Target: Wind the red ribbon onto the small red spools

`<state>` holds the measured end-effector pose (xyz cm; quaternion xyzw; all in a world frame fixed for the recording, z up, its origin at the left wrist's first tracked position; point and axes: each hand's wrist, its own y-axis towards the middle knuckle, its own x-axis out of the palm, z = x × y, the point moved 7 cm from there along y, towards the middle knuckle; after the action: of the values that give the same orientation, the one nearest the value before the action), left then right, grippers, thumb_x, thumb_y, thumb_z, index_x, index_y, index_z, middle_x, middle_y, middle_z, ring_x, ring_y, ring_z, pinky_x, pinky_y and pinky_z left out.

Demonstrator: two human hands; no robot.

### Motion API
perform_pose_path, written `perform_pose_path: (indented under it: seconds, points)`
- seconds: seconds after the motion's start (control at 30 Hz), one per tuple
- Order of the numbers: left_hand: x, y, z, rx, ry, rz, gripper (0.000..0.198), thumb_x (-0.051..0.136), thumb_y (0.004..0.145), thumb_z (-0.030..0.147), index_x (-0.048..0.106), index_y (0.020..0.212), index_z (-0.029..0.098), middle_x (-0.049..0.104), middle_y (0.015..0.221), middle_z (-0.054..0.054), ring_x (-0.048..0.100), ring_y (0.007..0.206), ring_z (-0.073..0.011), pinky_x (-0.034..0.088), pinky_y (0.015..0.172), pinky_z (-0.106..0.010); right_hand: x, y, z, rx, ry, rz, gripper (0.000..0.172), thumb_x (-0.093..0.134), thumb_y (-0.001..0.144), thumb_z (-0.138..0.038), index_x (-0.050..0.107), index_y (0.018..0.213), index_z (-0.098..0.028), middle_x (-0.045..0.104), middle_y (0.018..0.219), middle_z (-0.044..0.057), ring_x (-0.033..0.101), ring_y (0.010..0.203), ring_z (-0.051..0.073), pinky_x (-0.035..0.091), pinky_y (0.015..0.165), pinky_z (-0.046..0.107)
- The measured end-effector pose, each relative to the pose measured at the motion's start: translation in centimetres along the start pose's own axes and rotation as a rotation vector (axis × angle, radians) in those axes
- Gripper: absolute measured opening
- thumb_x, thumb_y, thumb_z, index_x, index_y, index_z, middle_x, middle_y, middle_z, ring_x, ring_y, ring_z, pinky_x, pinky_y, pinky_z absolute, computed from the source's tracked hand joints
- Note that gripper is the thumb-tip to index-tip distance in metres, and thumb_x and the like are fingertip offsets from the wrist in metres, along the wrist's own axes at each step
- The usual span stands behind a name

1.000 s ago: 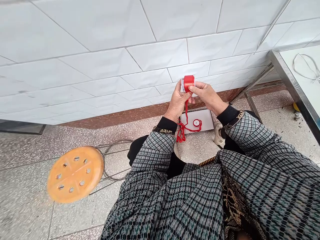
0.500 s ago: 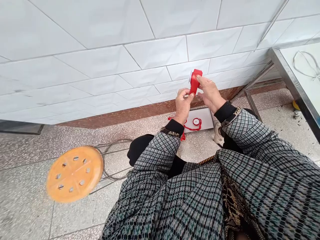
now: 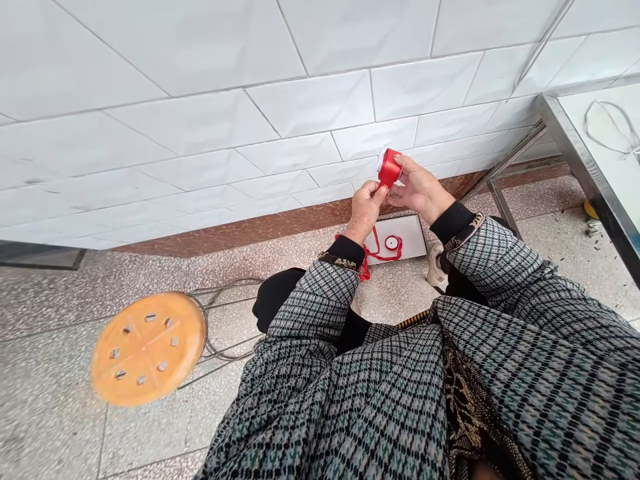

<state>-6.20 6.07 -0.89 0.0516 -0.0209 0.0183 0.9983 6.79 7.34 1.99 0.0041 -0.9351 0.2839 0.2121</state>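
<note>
My right hand [image 3: 419,192] grips a spool of red ribbon [image 3: 389,167] with a white rim, held up in front of the tiled wall. Just below the spool, my left hand [image 3: 365,211] pinches the loose end of the red ribbon between thumb and fingers. More red ribbon [image 3: 367,261] hangs down from that hand in a loose tangle. On the floor beneath lies a white board [image 3: 411,233] with a second, small red spool [image 3: 392,243] on it.
An orange round stool [image 3: 147,347] on a wire frame stands on the floor to my left. A metal-edged table [image 3: 595,177] with a thin wire loop on top is at the right. White tiled wall ahead; a shoe sits beside the board.
The spool has moved right and turned in my right hand. My left hand has slid down off the spool and now pinches the ribbon end below it.
</note>
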Motion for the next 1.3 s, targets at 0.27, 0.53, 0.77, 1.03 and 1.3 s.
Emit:
perform_pose_path:
  seconds: [0.27, 0.53, 0.77, 1.03, 1.3]
  points:
    - [-1.4, 0.2, 1.0, -0.022, 0.053, 0.161, 0.032, 0.078, 0.084, 0.007, 0.068, 0.11, 0.023, 0.047, 0.061, 0.009, 0.044, 0.058, -0.0117, 0.039, 0.065, -0.027, 0.0, -0.3, -0.4, 0.04, -0.043, -0.066, 0.029, 0.082, 0.085, -0.048, 0.064, 0.097, -0.029, 0.074, 0.1, 0.001, 0.067, 0.103, 0.027, 0.048, 0.108, 0.068]
    - [-1.2, 0.2, 2.3, -0.032, 0.031, -0.273, 0.096, 0.078, 0.079, 0.002, 0.045, 0.164, 0.032, 0.064, 0.071, 0.008, 0.057, 0.057, -0.0126, 0.049, 0.062, -0.028, -0.2, -1.2, -0.1, 0.111, -0.159, -0.144, 0.025, 0.08, 0.083, -0.044, 0.067, 0.095, -0.027, 0.075, 0.088, 0.002, 0.069, 0.092, 0.026, 0.045, 0.109, 0.068]
    - [-0.8, 0.4, 1.5, -0.171, -0.171, -0.247, 0.071, 0.085, 0.072, 0.004, 0.067, 0.136, 0.03, 0.072, 0.083, 0.0, 0.068, 0.066, -0.0164, 0.056, 0.063, -0.029, -0.4, -1.9, -0.2, 0.114, -0.151, -0.167, 0.032, 0.086, 0.084, -0.05, 0.068, 0.097, -0.028, 0.077, 0.091, 0.002, 0.07, 0.093, 0.026, 0.05, 0.103, 0.061]
    - [-1.1, 0.9, 2.4, -0.126, -0.29, -0.176, 0.069, 0.093, 0.075, 0.016, 0.064, 0.137, 0.029, 0.071, 0.085, 0.001, 0.066, 0.065, -0.014, 0.058, 0.064, -0.03, 2.4, -4.2, -1.8, -0.233, -0.294, -0.241, 0.038, 0.091, 0.082, -0.054, 0.068, 0.079, -0.024, 0.07, 0.076, 0.0, 0.065, 0.084, 0.02, 0.054, 0.081, 0.035]
    - [0.6, -0.6, 1.2, -0.076, -0.265, 0.059, 0.035, 0.088, 0.087, 0.036, 0.066, 0.113, 0.025, 0.065, 0.073, 0.004, 0.063, 0.064, -0.0122, 0.058, 0.075, -0.03, 1.3, -2.9, -2.2, -0.361, -0.227, -0.002, 0.04, 0.078, 0.089, -0.062, 0.063, 0.081, -0.026, 0.068, 0.084, 0.0, 0.065, 0.096, 0.019, 0.052, 0.081, 0.033]
